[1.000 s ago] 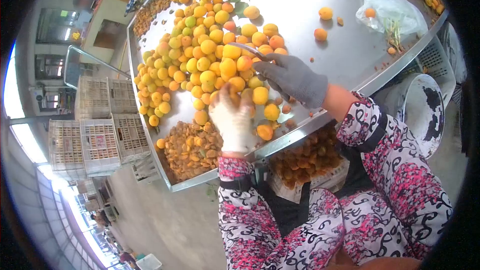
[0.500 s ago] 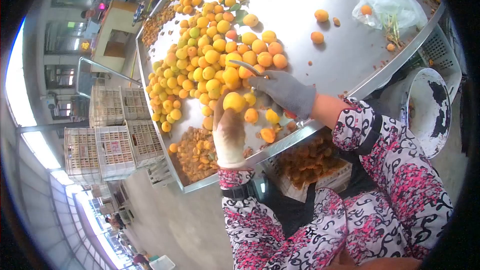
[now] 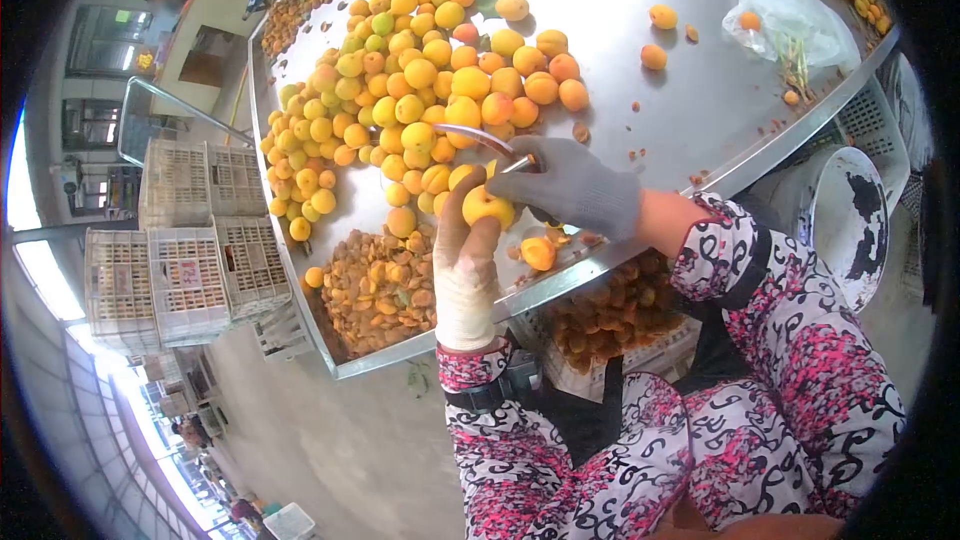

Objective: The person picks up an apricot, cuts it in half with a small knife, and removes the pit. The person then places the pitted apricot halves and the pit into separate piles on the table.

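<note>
My left hand (image 3: 466, 258), in a stained white glove, is closed around a yellow apricot (image 3: 486, 208) near the front edge of the metal table. My right hand (image 3: 585, 185), in a grey glove, grips a knife with a curved blade (image 3: 468, 132). Its fingers are right beside the held apricot, and the blade points up and left over the heap. Just beyond both hands lies a large heap of apricots (image 3: 420, 73). An opened, orange apricot piece (image 3: 538, 253) rests below my right hand.
Brown pits and scraps (image 3: 385, 290) fill the table's near-left corner. Below the table edge stands a crate of brown-orange pieces (image 3: 610, 315). A clear plastic bag (image 3: 785, 15) lies at the far right, above a worn white basin (image 3: 850, 220). Stacked crates (image 3: 185, 275) stand left.
My right hand and knife have come closer to the apricot in my left hand, and the two now meet. The view has shifted slightly.
</note>
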### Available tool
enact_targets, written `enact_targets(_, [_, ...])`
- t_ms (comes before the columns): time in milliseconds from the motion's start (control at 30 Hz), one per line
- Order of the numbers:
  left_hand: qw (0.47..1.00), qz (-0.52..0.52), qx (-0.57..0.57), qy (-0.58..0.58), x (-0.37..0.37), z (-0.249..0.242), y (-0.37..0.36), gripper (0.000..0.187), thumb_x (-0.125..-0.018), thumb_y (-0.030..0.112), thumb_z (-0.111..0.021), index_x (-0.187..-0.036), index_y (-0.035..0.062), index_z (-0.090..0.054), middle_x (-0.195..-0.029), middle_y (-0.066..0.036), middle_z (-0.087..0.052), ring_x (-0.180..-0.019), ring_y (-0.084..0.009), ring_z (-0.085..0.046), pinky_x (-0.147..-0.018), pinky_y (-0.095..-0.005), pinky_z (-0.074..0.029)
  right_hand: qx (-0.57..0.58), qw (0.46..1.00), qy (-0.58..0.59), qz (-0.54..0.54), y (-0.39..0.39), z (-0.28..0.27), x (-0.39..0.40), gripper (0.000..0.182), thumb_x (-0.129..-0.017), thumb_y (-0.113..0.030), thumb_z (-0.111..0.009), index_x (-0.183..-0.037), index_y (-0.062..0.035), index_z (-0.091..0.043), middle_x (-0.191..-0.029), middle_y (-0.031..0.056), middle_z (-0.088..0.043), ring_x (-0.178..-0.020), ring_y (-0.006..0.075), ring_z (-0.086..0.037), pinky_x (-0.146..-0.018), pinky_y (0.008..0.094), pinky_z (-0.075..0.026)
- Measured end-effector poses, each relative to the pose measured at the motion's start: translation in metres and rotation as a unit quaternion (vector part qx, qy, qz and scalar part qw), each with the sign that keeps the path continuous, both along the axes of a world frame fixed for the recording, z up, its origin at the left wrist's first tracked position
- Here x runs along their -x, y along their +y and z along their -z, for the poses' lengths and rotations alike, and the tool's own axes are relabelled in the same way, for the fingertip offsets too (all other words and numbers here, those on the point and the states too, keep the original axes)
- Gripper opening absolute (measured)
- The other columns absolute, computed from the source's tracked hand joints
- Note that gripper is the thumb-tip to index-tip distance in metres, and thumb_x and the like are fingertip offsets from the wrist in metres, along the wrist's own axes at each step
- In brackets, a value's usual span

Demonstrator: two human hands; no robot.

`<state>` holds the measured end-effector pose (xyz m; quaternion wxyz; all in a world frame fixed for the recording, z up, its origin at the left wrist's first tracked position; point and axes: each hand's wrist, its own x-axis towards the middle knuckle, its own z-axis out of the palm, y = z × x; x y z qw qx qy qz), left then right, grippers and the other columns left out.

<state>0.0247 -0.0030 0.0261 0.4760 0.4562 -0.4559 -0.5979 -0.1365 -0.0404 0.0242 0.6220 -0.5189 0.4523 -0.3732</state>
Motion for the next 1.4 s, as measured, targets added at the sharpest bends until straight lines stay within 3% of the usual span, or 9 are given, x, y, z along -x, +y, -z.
enact_targets(67, [1.000, -0.015, -0.013, 0.005, -0.007, 0.005, 0.000, 0.056, -0.081, 0.035, -0.063, -0.124, 0.0031, -0.047, -0.100, -0.002, -0.055, -0.077, -0.0045, -0.045, -0.067, -0.0168, -0.035, -0.014, 1.000, 0.004, -0.024, 0.000, -0.005, 0.002, 0.044, -0.082, -0.038, -0.061, -0.103, 0.0011, -0.059, -0.079, 0.0134, -0.065, -0.068, 0.0182, -0.063, -0.059, 0.0295, -0.048])
enact_targets(267, [0.995, -0.053, 0.059, 0.052, -0.024, 0.004, 0.006, 0.061, -0.079, 0.034, -0.064, -0.121, -0.0050, -0.045, -0.103, -0.011, -0.056, -0.095, -0.0225, -0.056, -0.086, -0.0331, -0.044, 0.109, 0.981, 0.142, -0.074, 0.014, -0.019, 0.009, 0.042, -0.088, -0.043, -0.051, -0.103, -0.0045, -0.060, -0.083, 0.0182, -0.062, -0.077, 0.0317, -0.062, -0.067, 0.0386, -0.048])
enact_targets(533, [0.994, -0.048, 0.050, 0.080, -0.030, 0.005, 0.004, 0.070, -0.075, 0.041, -0.070, -0.120, -0.0062, -0.045, -0.100, -0.013, -0.056, -0.089, -0.0209, -0.055, -0.083, -0.0305, -0.044, 0.173, 0.938, 0.243, -0.178, 0.028, -0.009, 0.007, 0.041, -0.089, -0.044, -0.048, -0.090, -0.0036, -0.055, -0.076, 0.0199, -0.059, -0.072, 0.0373, -0.059, -0.065, 0.0453, -0.046])
enact_targets(733, [0.995, -0.033, 0.070, 0.061, -0.029, 0.007, 0.004, 0.066, -0.079, 0.041, -0.066, -0.121, -0.0057, -0.044, -0.099, -0.012, -0.057, -0.088, -0.0208, -0.055, -0.084, -0.0312, -0.044, 0.138, 0.940, 0.276, -0.143, 0.038, -0.010, 0.000, 0.039, -0.090, -0.041, -0.047, -0.093, -0.0027, -0.055, -0.074, 0.0210, -0.059, -0.072, 0.0376, -0.060, -0.065, 0.0460, -0.046])
enact_targets(933, [0.956, -0.078, -0.026, 0.280, 0.011, 0.002, 0.001, 0.062, -0.088, 0.045, -0.052, -0.127, -0.0025, -0.042, -0.110, -0.012, -0.057, -0.104, -0.0248, -0.054, -0.099, -0.0396, -0.037, 0.144, 0.979, 0.142, -0.007, 0.050, 0.014, -0.027, 0.041, -0.090, -0.041, -0.047, -0.097, -0.0014, -0.055, -0.076, 0.0226, -0.060, -0.072, 0.0373, -0.060, -0.062, 0.0462, -0.046])
enact_targets(1133, [0.990, -0.084, 0.087, -0.069, -0.002, 0.008, -0.006, 0.060, -0.088, 0.048, -0.051, -0.126, 0.0012, -0.044, -0.113, -0.011, -0.056, -0.102, -0.0231, -0.054, -0.090, -0.0367, -0.042, 0.185, 0.963, 0.187, -0.063, 0.036, 0.019, -0.015, 0.040, -0.090, -0.040, -0.048, -0.096, -0.0015, -0.055, -0.076, 0.0235, -0.059, -0.071, 0.0382, -0.059, -0.062, 0.0457, -0.046])
enact_targets(1200, [0.994, -0.092, 0.059, -0.013, 0.000, 0.007, -0.004, 0.058, -0.089, 0.048, -0.050, -0.123, 0.0011, -0.046, -0.112, -0.010, -0.056, -0.099, -0.0228, -0.055, -0.090, -0.0364, -0.042, 0.165, 0.973, 0.161, -0.030, 0.043, 0.017, -0.025, 0.040, -0.089, -0.041, -0.048, -0.095, -0.0016, -0.056, -0.076, 0.0236, -0.059, -0.071, 0.0384, -0.059, -0.062, 0.0456, -0.046])
enact_targets(1233, [0.968, -0.126, -0.046, 0.214, 0.020, 0.004, 0.002, 0.053, -0.093, 0.046, -0.043, -0.121, 0.0020, -0.047, -0.105, -0.008, -0.056, -0.094, -0.0169, -0.052, -0.081, -0.0282, -0.042, 0.145, 0.980, 0.134, 0.000, 0.046, 0.016, -0.028, 0.040, -0.089, -0.041, -0.049, -0.094, -0.0017, -0.056, -0.076, 0.0237, -0.059, -0.072, 0.0386, -0.059, -0.063, 0.0456, -0.046])
enact_targets(1400, [0.971, -0.138, -0.064, 0.184, 0.024, 0.010, 0.002, 0.058, -0.088, 0.052, -0.049, -0.116, 0.0007, -0.050, -0.098, -0.010, -0.061, -0.097, -0.0233, -0.056, -0.091, -0.0350, -0.040, 0.184, 0.972, 0.147, -0.006, 0.044, 0.019, -0.024, 0.035, -0.090, -0.036, -0.048, -0.101, -0.0033, -0.056, -0.078, 0.0213, -0.060, -0.075, 0.0375, -0.060, -0.066, 0.0428, -0.047])
